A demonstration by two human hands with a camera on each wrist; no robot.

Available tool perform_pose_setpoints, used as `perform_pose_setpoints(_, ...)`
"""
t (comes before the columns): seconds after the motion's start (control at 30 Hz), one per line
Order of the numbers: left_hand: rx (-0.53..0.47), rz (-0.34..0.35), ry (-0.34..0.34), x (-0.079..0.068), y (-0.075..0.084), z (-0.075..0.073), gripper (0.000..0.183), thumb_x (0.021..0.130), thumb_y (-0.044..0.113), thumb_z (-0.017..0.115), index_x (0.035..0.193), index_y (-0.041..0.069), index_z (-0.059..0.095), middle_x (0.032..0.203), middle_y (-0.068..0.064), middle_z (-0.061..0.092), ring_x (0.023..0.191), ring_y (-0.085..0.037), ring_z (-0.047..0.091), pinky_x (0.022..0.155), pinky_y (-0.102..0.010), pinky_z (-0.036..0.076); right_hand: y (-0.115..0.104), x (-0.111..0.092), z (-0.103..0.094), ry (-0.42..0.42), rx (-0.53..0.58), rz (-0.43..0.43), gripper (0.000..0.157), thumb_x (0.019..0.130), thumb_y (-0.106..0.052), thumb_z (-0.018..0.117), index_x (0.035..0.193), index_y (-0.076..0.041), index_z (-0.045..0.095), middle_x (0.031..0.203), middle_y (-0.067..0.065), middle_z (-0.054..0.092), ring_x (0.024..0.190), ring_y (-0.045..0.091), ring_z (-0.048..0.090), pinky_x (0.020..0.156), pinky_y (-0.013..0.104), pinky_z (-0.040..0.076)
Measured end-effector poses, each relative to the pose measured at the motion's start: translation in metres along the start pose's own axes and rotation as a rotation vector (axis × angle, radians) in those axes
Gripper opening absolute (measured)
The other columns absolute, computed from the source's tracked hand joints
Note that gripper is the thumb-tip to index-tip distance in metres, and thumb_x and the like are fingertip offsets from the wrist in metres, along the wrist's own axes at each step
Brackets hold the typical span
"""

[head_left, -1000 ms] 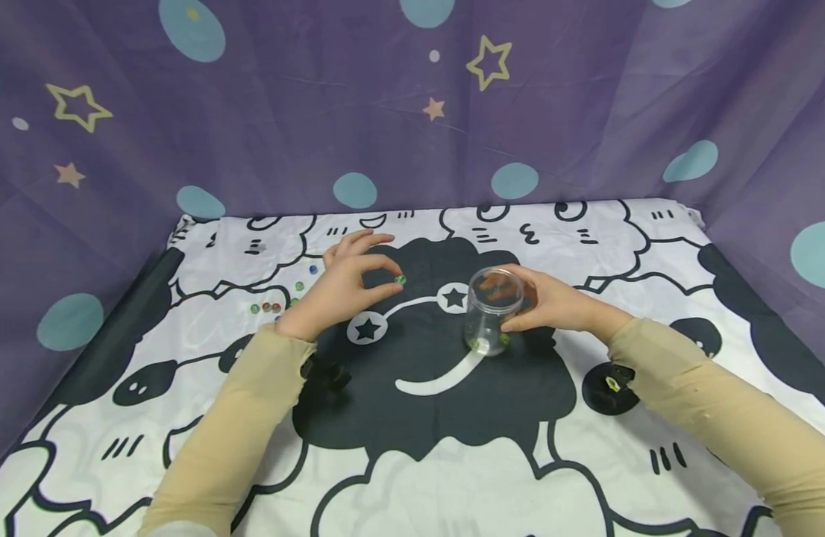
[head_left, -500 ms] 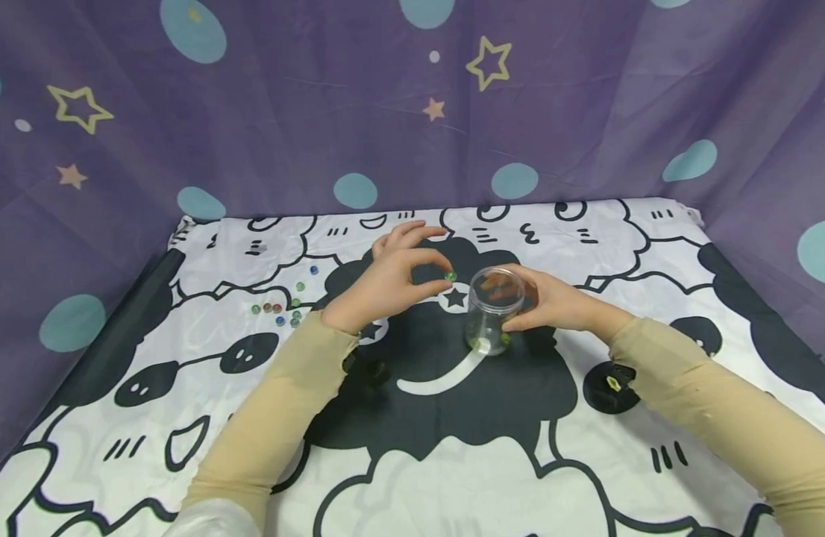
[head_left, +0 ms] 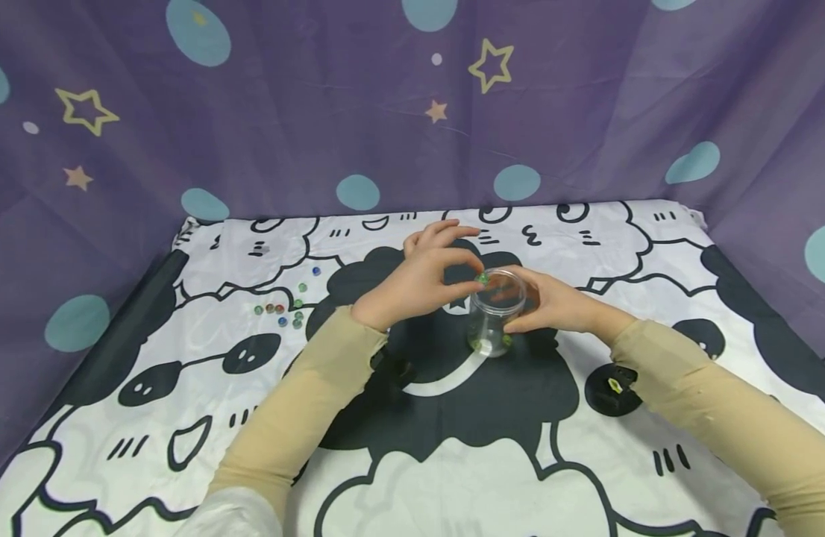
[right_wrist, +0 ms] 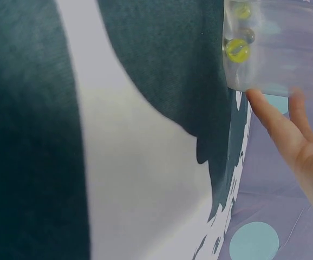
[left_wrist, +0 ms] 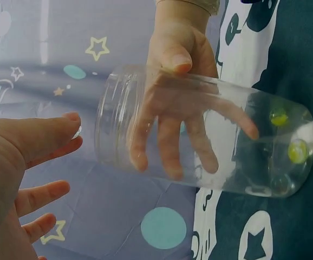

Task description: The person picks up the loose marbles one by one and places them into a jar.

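A clear plastic jar (head_left: pixel 491 321) stands upright, its mouth uncovered. My right hand (head_left: pixel 553 300) holds its side from the right, thumb in front and fingers behind. Two yellow marbles (right_wrist: pixel 237 50) and a darker one (right_wrist: pixel 247 36) lie at the bottom of the jar. Between thumb and index finger, my left hand (head_left: pixel 426 280) pinches a green marble (head_left: pixel 482 279) at the left of the jar's rim. In the left wrist view most of this marble is hidden behind the thumb of the left hand (left_wrist: pixel 15 162); its other fingers are spread.
On the left of the cloth (head_left: pixel 453 485) lie several loose marbles: a red one (head_left: pixel 280 308), a blue one (head_left: pixel 283 322), another blue one (head_left: pixel 316 271) farther back, and several green ones, one (head_left: pixel 258 309) at the far left. A purple curtain (head_left: pixel 399 149) hangs behind.
My left hand has moved right, carrying the green marble from left of the jar to its rim. The right hand and the jar have stayed in place.
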State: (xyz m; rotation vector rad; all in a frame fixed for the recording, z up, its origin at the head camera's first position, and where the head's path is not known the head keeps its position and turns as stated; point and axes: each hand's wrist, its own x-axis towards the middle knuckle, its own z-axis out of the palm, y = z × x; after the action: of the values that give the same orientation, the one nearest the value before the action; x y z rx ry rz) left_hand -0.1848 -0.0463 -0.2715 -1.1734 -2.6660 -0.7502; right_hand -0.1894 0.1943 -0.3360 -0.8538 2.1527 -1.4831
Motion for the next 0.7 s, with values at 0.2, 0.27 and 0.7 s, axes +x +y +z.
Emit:
perform_pose_setpoints(0.2, 0.004, 0.0, -0.025, 0.0056, 0.0026, 0.006, 0.015, 0.086, 0.029, 0.071, 0.097, 0.02, 0.072, 0.146, -0.004, 0.042, 0.142, -0.027, 0.019, 0.108, -0.058, 0.01, 0.0016, 0.0, -0.0007, -0.009, 0.026, 0.001, 0.079, 0.08, -0.001, 0.072, 0.146, -0.004, 0.027, 0.141, 0.021, 0.039, 0.129, 0.041, 0.042, 0.084, 0.036, 0.054)
perform_pose_setpoints(0.27, 0.008, -0.005, -0.037, 0.0062, 0.0029, 0.0071, 0.015, 0.086, 0.03, 0.071, 0.097, 0.02, 0.072, 0.146, -0.004, 0.041, 0.142, -0.027, 0.019, 0.108, -0.058, 0.011, 0.0018, 0.0003, -0.0004, -0.007, 0.03, 0.003, 0.079, 0.08, -0.001, 0.073, 0.145, -0.004, 0.028, 0.14, 0.02, 0.04, 0.128, 0.041, 0.043, 0.084, 0.036, 0.054)
perform_pose_setpoints(0.7, 0.008, -0.041, -0.057, -0.0002, -0.0008, 0.0049, 0.015, 0.086, 0.029, 0.07, 0.098, 0.02, 0.072, 0.148, -0.004, 0.039, 0.143, -0.026, 0.017, 0.108, -0.059, 0.01, 0.001, 0.0002, -0.0007, -0.004, 0.005, -0.003, 0.077, 0.079, -0.001, 0.073, 0.144, -0.008, 0.032, 0.14, 0.018, 0.043, 0.128, 0.039, 0.044, 0.083, 0.035, 0.054)
